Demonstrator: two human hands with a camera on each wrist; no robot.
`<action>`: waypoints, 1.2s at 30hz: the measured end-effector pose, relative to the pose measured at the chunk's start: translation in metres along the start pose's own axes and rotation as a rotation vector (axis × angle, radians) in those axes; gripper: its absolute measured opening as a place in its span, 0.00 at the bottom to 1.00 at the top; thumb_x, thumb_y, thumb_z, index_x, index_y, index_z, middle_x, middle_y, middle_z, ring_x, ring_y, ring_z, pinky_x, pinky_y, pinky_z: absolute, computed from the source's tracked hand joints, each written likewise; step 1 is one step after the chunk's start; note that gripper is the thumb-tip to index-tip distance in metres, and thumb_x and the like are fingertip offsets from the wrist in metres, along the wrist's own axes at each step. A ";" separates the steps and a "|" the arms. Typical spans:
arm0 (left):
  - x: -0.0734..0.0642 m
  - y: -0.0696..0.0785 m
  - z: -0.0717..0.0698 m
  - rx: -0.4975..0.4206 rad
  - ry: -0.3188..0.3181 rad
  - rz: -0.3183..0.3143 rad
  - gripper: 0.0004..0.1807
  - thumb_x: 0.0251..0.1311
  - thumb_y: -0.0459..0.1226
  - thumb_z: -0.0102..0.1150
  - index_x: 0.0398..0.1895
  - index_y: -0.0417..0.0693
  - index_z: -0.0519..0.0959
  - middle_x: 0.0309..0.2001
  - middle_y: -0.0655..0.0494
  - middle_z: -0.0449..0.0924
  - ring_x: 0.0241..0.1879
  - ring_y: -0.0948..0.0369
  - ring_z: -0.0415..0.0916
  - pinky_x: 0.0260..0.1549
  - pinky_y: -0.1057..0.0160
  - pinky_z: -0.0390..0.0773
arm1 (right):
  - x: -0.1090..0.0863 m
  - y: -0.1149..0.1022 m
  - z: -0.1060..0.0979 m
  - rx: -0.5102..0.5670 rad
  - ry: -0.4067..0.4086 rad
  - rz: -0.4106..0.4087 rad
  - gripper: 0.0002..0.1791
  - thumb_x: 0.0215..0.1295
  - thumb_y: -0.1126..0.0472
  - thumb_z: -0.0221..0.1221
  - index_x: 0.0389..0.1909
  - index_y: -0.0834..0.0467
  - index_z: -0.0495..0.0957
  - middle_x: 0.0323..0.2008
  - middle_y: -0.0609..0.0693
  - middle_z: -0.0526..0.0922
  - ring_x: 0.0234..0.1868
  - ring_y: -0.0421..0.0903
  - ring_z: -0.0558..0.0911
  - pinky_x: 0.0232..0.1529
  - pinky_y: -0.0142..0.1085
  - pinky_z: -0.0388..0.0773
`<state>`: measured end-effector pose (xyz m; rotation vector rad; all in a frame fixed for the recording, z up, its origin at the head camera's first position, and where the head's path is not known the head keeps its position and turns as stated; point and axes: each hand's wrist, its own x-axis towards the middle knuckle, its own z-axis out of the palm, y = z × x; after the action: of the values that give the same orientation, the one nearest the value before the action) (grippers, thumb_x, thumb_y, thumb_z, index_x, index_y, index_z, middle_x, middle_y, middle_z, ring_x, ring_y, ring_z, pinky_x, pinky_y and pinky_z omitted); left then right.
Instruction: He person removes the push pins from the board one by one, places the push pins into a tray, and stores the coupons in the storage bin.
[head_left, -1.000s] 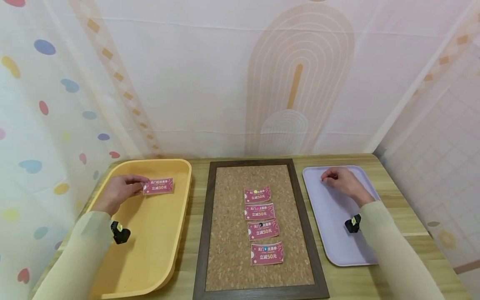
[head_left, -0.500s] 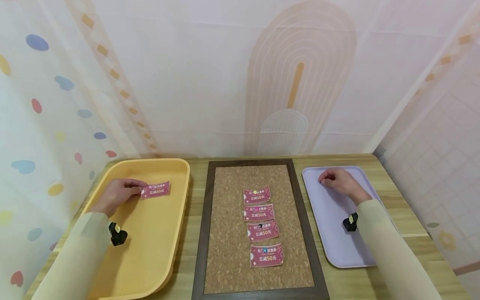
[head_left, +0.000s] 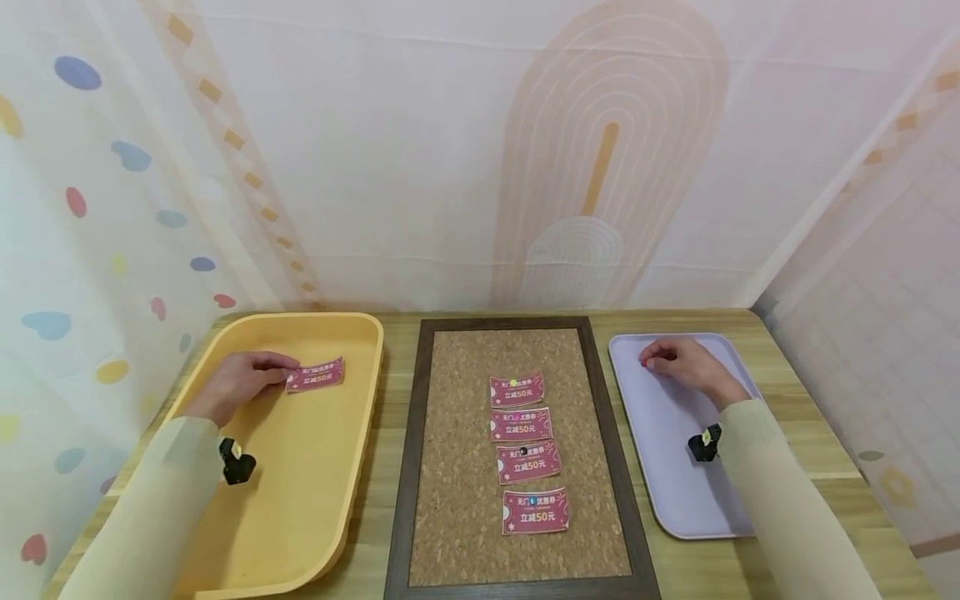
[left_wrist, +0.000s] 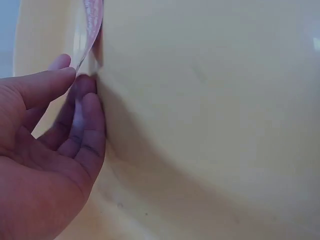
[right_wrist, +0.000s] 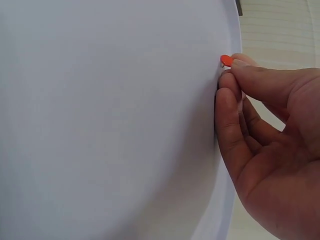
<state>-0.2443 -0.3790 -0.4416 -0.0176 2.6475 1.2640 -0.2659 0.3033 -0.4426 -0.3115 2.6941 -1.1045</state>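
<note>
The likeliest slip, I judge, is at the right hand (head_left: 688,367), at right of the head view: its thumb and finger pinch only the small head of a red pin (right_wrist: 226,60), so a loose grip could drop it. The pin's metal tip sticks out bare in the right wrist view, and a careless turn might prick a fingertip. The left hand (head_left: 240,383), at left, has thumb and fingertips together on one end of a paper coupon (head_left: 315,376); held by that end alone, the slip could bend, crease or slide free

As for containers, the yellow tub (head_left: 315,467) at lower left has the held coupon over its upper part; whether the paper touches the tub I cannot tell. The lilac tray (head_left: 671,467) at right lies under the right hand and the pin, with part of its surface hidden by the arm. Between them on the table (head_left: 375,500), the framed corkboard (head_left: 457,500) bears four pinned coupons (head_left: 536,518) in a column, slightly right of its middle
</note>
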 end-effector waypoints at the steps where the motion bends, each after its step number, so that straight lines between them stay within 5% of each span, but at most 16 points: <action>1: -0.001 0.001 -0.001 -0.001 0.000 0.001 0.18 0.74 0.31 0.55 0.60 0.26 0.78 0.54 0.38 0.82 0.38 0.69 0.77 0.39 0.71 0.80 | -0.001 0.000 0.000 0.000 -0.002 -0.003 0.09 0.73 0.70 0.59 0.48 0.71 0.81 0.38 0.56 0.83 0.37 0.44 0.77 0.36 0.31 0.76; 5: -0.007 0.009 -0.004 0.020 0.000 0.007 0.22 0.75 0.34 0.54 0.64 0.25 0.73 0.58 0.36 0.79 0.42 0.66 0.77 0.40 0.71 0.78 | -0.006 -0.001 -0.002 -0.019 0.006 -0.019 0.09 0.73 0.68 0.60 0.47 0.70 0.82 0.38 0.57 0.84 0.37 0.44 0.77 0.37 0.31 0.76; 9: -0.011 0.027 -0.004 0.090 0.048 0.059 0.24 0.76 0.36 0.53 0.66 0.26 0.72 0.64 0.29 0.74 0.54 0.49 0.79 0.45 0.69 0.77 | -0.016 -0.004 -0.008 -0.056 0.052 -0.027 0.10 0.72 0.67 0.60 0.48 0.70 0.81 0.40 0.60 0.85 0.36 0.45 0.80 0.36 0.34 0.77; 13: -0.014 0.051 -0.001 0.158 0.102 0.086 0.24 0.77 0.40 0.53 0.66 0.30 0.73 0.65 0.30 0.73 0.63 0.35 0.73 0.53 0.52 0.76 | -0.027 -0.011 -0.014 -0.066 0.084 -0.011 0.13 0.73 0.66 0.58 0.52 0.69 0.81 0.43 0.61 0.85 0.38 0.47 0.81 0.36 0.35 0.78; 16: -0.018 0.073 0.003 0.170 0.115 0.089 0.25 0.77 0.43 0.52 0.67 0.34 0.74 0.68 0.30 0.70 0.67 0.33 0.68 0.58 0.37 0.72 | -0.033 -0.019 -0.016 -0.058 0.094 -0.024 0.14 0.75 0.64 0.58 0.54 0.69 0.80 0.44 0.61 0.86 0.40 0.49 0.82 0.37 0.35 0.78; 19: -0.023 0.096 0.010 0.161 0.137 0.107 0.25 0.76 0.44 0.53 0.67 0.37 0.75 0.70 0.31 0.67 0.69 0.34 0.64 0.62 0.33 0.68 | -0.038 -0.028 -0.016 -0.064 0.108 -0.058 0.15 0.76 0.61 0.59 0.54 0.68 0.81 0.42 0.61 0.87 0.41 0.49 0.83 0.37 0.35 0.78; 29: -0.048 0.159 0.042 0.035 0.206 0.272 0.20 0.74 0.37 0.56 0.64 0.36 0.77 0.69 0.35 0.69 0.69 0.39 0.67 0.65 0.40 0.69 | -0.053 -0.064 -0.003 -0.048 0.158 -0.167 0.14 0.77 0.60 0.59 0.52 0.67 0.83 0.42 0.59 0.87 0.42 0.54 0.83 0.40 0.34 0.78; 36: -0.058 0.178 0.062 -0.040 0.203 0.321 0.19 0.74 0.36 0.57 0.62 0.36 0.78 0.63 0.39 0.75 0.64 0.44 0.73 0.56 0.51 0.80 | -0.055 -0.082 0.008 -0.019 0.193 -0.215 0.14 0.77 0.59 0.59 0.53 0.65 0.83 0.44 0.57 0.87 0.40 0.47 0.80 0.40 0.34 0.76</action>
<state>-0.1942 -0.2233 -0.3320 0.3002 2.8834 1.4819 -0.2020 0.2557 -0.3833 -0.5344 2.8961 -1.2245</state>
